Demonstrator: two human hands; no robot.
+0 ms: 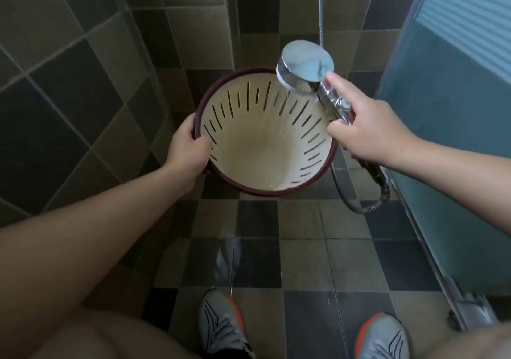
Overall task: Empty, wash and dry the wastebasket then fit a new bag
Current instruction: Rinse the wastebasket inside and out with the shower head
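A round wastebasket with a cream slotted inside and a dark red rim is held above the tiled floor, its mouth tilted toward me. My left hand grips its left rim, thumb inside. My right hand holds the handle of a chrome shower head, index finger stretched along the handle. The head hangs over the basket's far right rim and sprays water down into it. No bag is in the basket.
Checkered dark and tan tiles cover the floor and the walls. A frosted glass door stands on the right. The shower hose loops below my right hand. My two grey-and-orange shoes stand at the bottom.
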